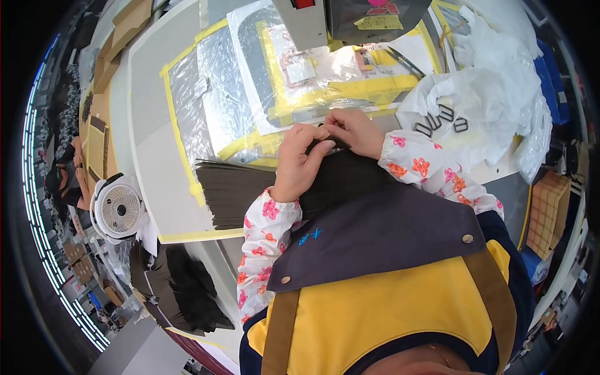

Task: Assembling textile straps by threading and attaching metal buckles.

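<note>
My left hand (297, 159) is closed, thumb and fingers pinching a dark piece of fabric (337, 142) close to my body. My right hand (357, 132) is closed on the same fabric from the other side, its fingertips close to those of the left. Below both hands, more dark cloth (340, 181) spreads down toward my apron (381, 244). Beside my left wrist lies a stack of dark brown fabric pieces (234, 190) with their edges fanned out. Whatever lies inside the pinched fold is hidden by my fingers.
A machine head (375, 28) overhangs the taped plastic template (337, 94) ahead. Black tweezers (406, 62) lie at its right. Several black rectangular buckles (444, 117) rest on white plastic sheeting (494, 94). A white fan (119, 209) stands left, near another person's arm (81, 175).
</note>
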Tool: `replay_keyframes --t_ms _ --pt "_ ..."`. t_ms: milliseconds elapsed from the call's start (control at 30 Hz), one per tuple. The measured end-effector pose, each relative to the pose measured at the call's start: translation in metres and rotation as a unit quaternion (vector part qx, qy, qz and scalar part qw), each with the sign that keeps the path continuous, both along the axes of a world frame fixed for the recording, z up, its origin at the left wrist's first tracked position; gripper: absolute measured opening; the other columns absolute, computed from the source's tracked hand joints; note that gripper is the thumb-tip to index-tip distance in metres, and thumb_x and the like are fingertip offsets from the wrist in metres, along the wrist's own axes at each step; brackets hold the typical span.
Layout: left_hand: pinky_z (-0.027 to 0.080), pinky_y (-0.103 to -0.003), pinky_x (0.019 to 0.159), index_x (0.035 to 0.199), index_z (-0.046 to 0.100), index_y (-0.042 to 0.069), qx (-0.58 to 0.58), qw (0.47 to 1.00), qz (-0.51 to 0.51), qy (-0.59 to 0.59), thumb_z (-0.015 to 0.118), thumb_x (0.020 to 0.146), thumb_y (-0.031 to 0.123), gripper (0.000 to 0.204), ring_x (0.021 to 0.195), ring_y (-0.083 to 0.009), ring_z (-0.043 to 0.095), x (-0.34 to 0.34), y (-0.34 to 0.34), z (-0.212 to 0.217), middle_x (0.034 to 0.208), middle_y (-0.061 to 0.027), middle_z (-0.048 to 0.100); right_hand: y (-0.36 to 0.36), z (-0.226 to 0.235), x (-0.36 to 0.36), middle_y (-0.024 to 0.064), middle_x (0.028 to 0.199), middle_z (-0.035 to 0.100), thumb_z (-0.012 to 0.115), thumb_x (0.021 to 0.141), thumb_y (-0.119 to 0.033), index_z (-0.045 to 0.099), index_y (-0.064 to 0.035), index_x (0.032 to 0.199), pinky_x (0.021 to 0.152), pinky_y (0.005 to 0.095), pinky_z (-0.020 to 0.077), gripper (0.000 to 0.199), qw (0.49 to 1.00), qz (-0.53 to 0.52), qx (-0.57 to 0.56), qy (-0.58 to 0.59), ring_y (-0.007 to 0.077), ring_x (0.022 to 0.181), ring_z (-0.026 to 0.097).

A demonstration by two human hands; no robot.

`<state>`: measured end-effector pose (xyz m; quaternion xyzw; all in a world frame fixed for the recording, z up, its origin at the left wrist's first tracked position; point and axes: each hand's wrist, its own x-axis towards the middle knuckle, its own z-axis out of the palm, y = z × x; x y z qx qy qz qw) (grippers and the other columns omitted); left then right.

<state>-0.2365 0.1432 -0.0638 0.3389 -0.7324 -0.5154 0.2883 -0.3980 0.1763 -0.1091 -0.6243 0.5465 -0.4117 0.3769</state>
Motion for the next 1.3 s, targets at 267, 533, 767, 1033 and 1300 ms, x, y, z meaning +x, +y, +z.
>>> replay_keyframes --t_ms 267,533,767,1033,1300 --pt "0.037 -0.038 0.058 0.079 0.052 0.005 -0.195 0.953 -0.017 -0.229 0.057 0.077 0.012 0.008 0.064 -0.0290 0.052 0.012 -0.015 -0.009 0.066 -0.0098 0.056 -0.006 0.004 0.016 0.0022 0.066 0.051 0.047 0.089 -0.018 0.046 -0.0025 0.081 0.044 0.0192 0.0426 0.017 0.927 0.010 0.296 -0.231 0.0078 0.053 0.054" --pt "0.042 -0.035 0.050 0.074 0.051 0.002 -0.135 0.964 -0.002 -0.227 0.060 0.074 0.009 0.011 0.053 -0.0273 0.055 0.003 -0.017 -0.010 0.059 -0.0135 0.056 0.002 -0.001 0.013 0.0061 0.066 0.053 0.050 0.084 -0.009 0.046 -0.0006 0.082 0.048 0.0242 0.0450 0.009 0.997 0.001 -0.057 0.051 0.0116 0.053 0.054" --pt "0.036 -0.017 0.047 0.074 0.055 -0.001 0.119 0.987 -0.018 -0.103 0.061 0.074 0.003 0.007 0.051 -0.0017 0.043 0.007 -0.023 -0.014 0.056 0.0017 0.051 0.003 0.003 0.005 0.0059 0.064 0.053 0.055 0.074 0.001 0.046 0.0002 0.079 0.046 0.0211 0.0440 0.010 0.885 0.015 0.285 -0.369 0.0114 0.052 0.054" --pt "0.035 -0.017 0.046 0.093 0.051 0.000 0.216 0.971 -0.079 -0.073 0.058 0.077 0.003 0.018 0.052 -0.0011 0.043 -0.005 -0.015 -0.010 0.075 -0.0005 0.055 0.007 0.008 0.000 0.0053 0.053 0.046 0.061 0.061 -0.013 0.043 -0.0042 0.063 0.046 0.0341 0.0346 0.020 0.995 -0.040 0.078 -0.041 0.0202 0.051 0.048" --pt "0.042 -0.022 0.053 0.092 0.055 -0.002 -0.029 0.986 0.167 0.000 0.058 0.080 0.004 0.013 0.062 -0.0079 0.052 -0.011 -0.033 -0.030 0.069 -0.0018 0.053 0.035 0.041 -0.070 0.0069 0.063 0.051 0.053 0.072 0.000 0.049 -0.0018 0.076 0.055 0.0266 0.0434 0.006 0.982 -0.185 0.024 -0.007 0.0177 0.060 0.055"
